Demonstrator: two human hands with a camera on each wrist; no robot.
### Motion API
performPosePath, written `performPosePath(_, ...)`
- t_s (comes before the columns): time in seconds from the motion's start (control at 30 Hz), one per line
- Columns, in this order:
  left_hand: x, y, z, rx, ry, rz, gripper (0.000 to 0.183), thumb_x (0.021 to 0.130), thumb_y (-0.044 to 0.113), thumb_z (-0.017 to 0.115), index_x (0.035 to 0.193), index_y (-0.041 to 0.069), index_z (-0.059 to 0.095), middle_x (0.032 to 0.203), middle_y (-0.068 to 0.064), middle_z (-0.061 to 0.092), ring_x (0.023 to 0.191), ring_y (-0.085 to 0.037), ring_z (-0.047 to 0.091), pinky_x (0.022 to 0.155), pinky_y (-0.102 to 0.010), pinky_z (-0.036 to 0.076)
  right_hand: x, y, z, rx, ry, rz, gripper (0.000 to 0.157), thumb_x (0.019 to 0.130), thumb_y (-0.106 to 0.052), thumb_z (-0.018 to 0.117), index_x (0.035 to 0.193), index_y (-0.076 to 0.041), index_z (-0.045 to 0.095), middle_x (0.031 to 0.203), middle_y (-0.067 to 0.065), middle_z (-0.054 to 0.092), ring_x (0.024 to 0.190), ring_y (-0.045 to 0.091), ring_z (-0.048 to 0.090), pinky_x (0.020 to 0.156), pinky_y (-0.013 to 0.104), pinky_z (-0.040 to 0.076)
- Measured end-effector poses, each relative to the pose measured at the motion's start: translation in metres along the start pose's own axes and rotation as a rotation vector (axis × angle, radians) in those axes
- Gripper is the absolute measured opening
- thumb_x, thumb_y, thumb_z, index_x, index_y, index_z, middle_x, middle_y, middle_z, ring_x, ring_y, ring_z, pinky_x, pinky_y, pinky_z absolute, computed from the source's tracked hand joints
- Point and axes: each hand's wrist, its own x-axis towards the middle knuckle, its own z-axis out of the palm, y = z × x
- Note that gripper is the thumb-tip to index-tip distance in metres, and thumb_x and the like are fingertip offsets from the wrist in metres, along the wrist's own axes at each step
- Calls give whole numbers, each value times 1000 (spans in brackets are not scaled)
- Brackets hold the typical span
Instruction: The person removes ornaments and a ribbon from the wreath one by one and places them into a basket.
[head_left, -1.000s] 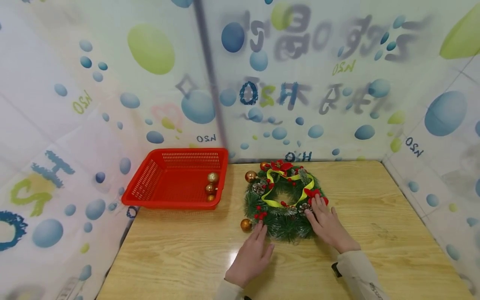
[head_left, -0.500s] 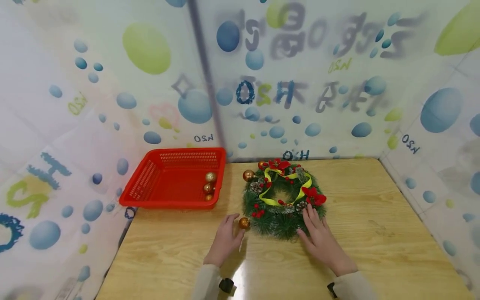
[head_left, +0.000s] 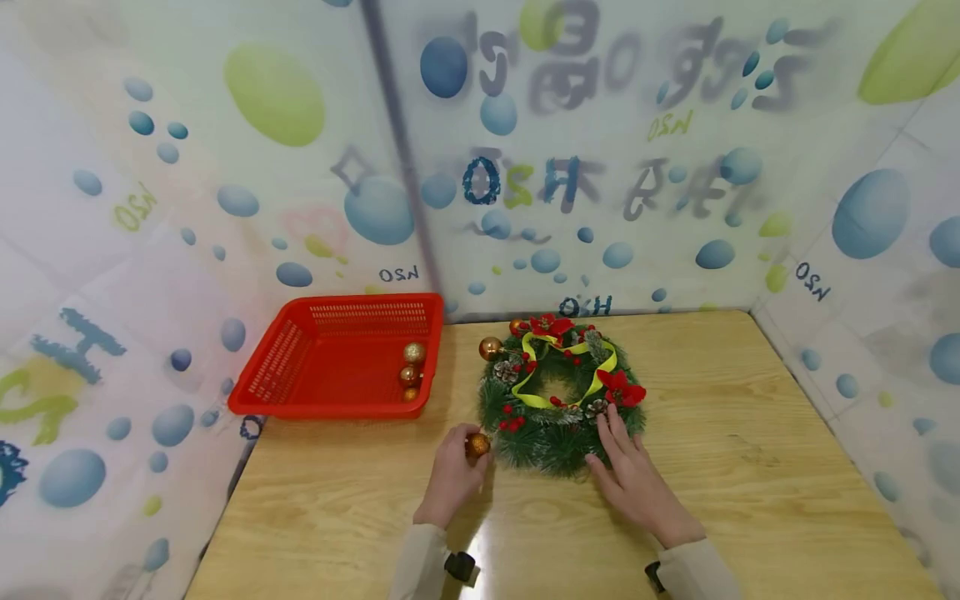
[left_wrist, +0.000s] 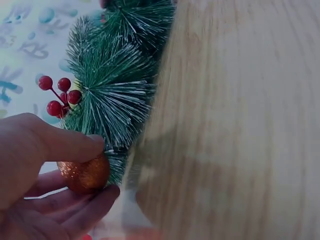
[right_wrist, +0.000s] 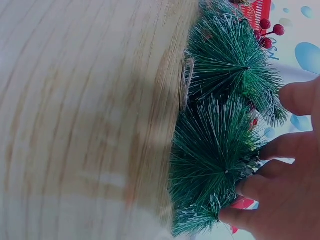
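A green pine wreath point(head_left: 555, 446) lies on the wooden table, trimmed with yellow ribbon point(head_left: 525, 398), red poinsettia flowers point(head_left: 621, 389), pinecones and red berries point(head_left: 512, 423). At its front left, my left hand point(head_left: 452, 473) pinches an orange glitter bauble point(left_wrist: 86, 174) between thumb and fingers. The bauble sits right beside the pine needles in the left wrist view. My right hand point(head_left: 637, 479) rests on the front right of the wreath, its fingers point(right_wrist: 290, 147) spread over the needles near a pinecone point(head_left: 597, 407).
Left of the wreath stands a red plastic basket point(head_left: 330, 410) with 3 gold and copper baubles point(head_left: 409, 375) along its right side. Another copper bauble point(head_left: 491, 347) sticks out at the wreath's back left. Patterned sheets point(head_left: 525, 250) hang behind and beside the table.
My left hand has moved left from the berries to the orange bauble and taken hold of it. My right hand has slid from the red flower down to the wreath's front right.
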Motion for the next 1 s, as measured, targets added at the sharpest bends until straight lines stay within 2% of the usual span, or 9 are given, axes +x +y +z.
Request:
performPosePath(0.17, -3, 0, 1, -84, 45, -2, 41, 79, -5, 81, 113, -6, 57, 107, -20, 65, 96, -33, 68, 79, -36, 63, 0, 0, 1, -1, 14, -5, 66, 107, -27, 52, 155, 9, 26, 165, 32, 10, 146, 51, 30, 111, 78, 24)
performPosePath(0.33, -6, 2, 0, -156, 106, 26, 40, 78, -4, 83, 109, -5, 58, 103, -18, 65, 90, -31, 70, 76, -31, 63, -1, -1, 0, 4, 16, -5, 66, 106, -27, 52, 155, 10, 26, 165, 32, 10, 146, 51, 30, 111, 78, 24)
performPosePath(0.53, -8, 5, 0, -183, 158, 106, 42, 77, -5, 83, 111, -6, 60, 104, -17, 64, 87, -30, 70, 75, -32, 64, -1, -2, -1, 0, 17, -7, 66, 106, -25, 54, 154, 11, 27, 164, 33, 12, 146, 51, 31, 110, 78, 25)
performPosePath(0.83, -9, 12, 3, -230, 207, 83, 42, 79, -1, 83, 116, -6, 63, 107, -16, 63, 89, -29, 69, 77, -32, 63, 0, -1, -1, 0, 15, -6, 66, 106, -26, 53, 155, 10, 27, 165, 33, 12, 145, 51, 32, 110, 79, 25)
performPosePath(1.0, -9, 14, 4, -209, 240, 117, 44, 75, -5, 85, 114, -2, 65, 108, -14, 62, 93, -28, 66, 79, -33, 63, 0, -1, -1, 5, 12, -3, 66, 106, -26, 52, 155, 10, 26, 165, 33, 11, 145, 52, 32, 110, 79, 24)
